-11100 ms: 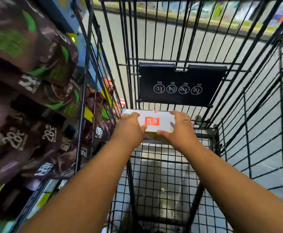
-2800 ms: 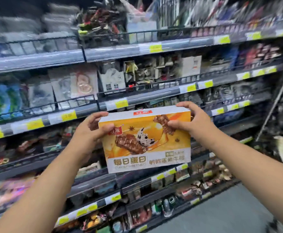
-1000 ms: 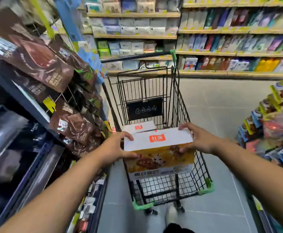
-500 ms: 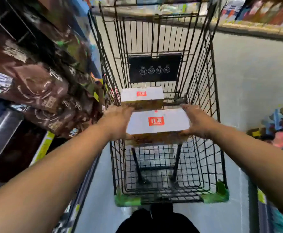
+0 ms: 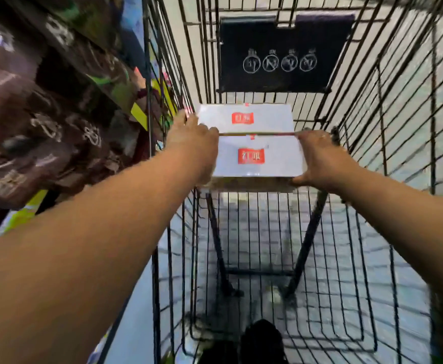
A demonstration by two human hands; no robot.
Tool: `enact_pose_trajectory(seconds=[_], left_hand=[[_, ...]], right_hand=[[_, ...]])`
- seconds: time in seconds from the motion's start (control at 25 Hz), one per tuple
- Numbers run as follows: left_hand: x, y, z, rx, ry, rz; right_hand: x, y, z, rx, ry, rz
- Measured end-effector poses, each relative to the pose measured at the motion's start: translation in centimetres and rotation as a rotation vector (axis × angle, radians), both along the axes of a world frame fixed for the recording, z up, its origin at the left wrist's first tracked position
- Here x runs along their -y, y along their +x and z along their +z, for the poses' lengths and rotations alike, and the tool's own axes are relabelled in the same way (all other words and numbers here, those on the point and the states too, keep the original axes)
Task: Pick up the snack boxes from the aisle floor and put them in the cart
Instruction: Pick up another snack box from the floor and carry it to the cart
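In the middle of the picture, the left hand [image 5: 194, 143] and the right hand [image 5: 320, 158] hold a snack box [image 5: 257, 160] by its two short ends, with fingers curled over the sides. It is down inside the cart [image 5: 399, 127], right up against a second snack box [image 5: 245, 118] just above it in the frame. I cannot tell if it rests on the cart floor. The box looks like thin card: stiff, light, easy to dent. Its white top looks smooth and may slip. The short ends seem the best place to hold, pressing softly from both sides
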State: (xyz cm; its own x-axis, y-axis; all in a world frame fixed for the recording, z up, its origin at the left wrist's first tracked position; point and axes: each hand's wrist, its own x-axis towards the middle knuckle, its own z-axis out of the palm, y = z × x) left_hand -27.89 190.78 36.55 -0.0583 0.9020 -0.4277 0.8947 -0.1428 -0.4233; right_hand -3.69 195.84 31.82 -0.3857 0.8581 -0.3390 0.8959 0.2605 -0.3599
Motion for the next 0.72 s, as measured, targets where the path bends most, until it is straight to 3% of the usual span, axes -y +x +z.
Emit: enact_pose_trajectory(seconds=[0.48, 0.72], left_hand=[[-2.8, 0.0, -4.5, -0.029, -0.033, 0.205], [-2.1, 0.3, -5.5, -0.032, 0.055, 0.167]], right_hand=[[-2.7, -2.3, -4.0, 0.107, 0.091, 0.084], [-1.9, -2.0, -4.4, 0.112, 0.146, 0.063]])
